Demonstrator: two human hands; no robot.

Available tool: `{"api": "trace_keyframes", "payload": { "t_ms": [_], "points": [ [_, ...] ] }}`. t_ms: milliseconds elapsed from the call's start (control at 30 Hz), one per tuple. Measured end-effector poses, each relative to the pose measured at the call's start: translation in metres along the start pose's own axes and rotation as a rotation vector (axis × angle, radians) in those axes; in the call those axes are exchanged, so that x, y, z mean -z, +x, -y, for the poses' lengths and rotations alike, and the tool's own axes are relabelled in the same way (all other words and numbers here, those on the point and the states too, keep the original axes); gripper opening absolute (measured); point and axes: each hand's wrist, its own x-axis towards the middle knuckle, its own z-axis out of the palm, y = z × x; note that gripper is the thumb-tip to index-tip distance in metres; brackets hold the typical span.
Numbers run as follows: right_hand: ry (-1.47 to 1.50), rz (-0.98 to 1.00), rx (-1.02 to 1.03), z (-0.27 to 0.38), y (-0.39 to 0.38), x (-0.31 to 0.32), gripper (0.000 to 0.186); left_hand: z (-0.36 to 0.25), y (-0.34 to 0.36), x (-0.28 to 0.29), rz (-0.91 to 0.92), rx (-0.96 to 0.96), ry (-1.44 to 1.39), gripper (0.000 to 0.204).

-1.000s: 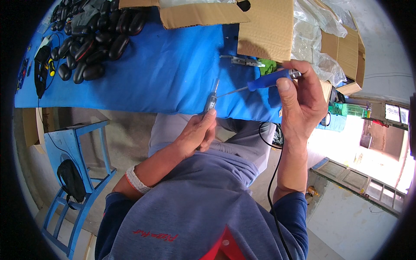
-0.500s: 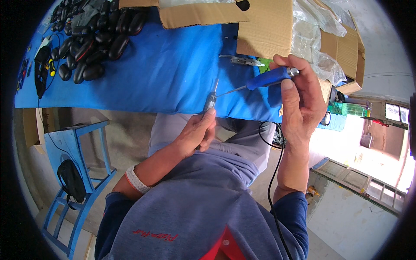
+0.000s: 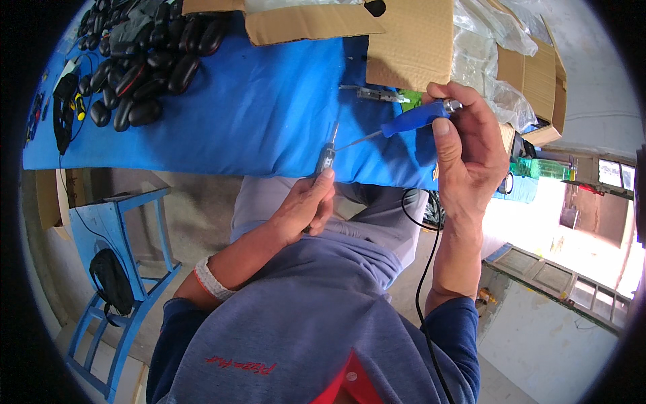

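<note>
My left hand (image 3: 312, 205) is closed around a slim dark grey device (image 3: 326, 160) with a thin metal rod standing out of its far end. In my right hand (image 3: 468, 148) is a screwdriver (image 3: 414, 120) with a blue handle, gripped near its metal end cap between thumb and fingers. Its thin shaft points left, and the tip meets or nearly meets the device close to the base of the rod. A similar grey device (image 3: 381, 94) lies on the blue cloth (image 3: 249, 108) beyond my hands, beside a bright green piece (image 3: 410, 99).
Many black oval cases (image 3: 161, 74) are heaped at the far left, near a yellow-and-black tool (image 3: 80, 106). A cardboard box (image 3: 410, 57) with open flaps and clear plastic bags (image 3: 474, 60) occupy the far right. A blue stool (image 3: 111, 229) stands left; a black cable (image 3: 424, 289) hangs by my right arm.
My right hand has shifted very slightly, and the screwdriver handle has turned a little and moved slightly left. The left hand and the device stay put.
</note>
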Motion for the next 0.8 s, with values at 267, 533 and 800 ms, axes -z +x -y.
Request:
{"api": "trace_keyframes", "payload": {
  "t_ms": [267, 533, 800],
  "points": [
    [-0.049, -0.054, 0.010, -0.0065, -0.0038, 0.0013, 0.037, 0.0002, 0.0004, 0.0000, -0.006, 0.011, -0.007, 0.050],
    [-0.035, 0.022, 0.005, -0.0059, 0.0037, 0.0061, 0.035, -0.0007, -0.0006, -0.0003, -0.006, 0.006, 0.008, 0.051],
    [0.042, -0.023, -0.034, -0.0042, 0.0015, 0.0007, 0.029, 0.0006, 0.0003, 0.0006, -0.011, 0.021, 0.002, 0.051]
  ]
}}
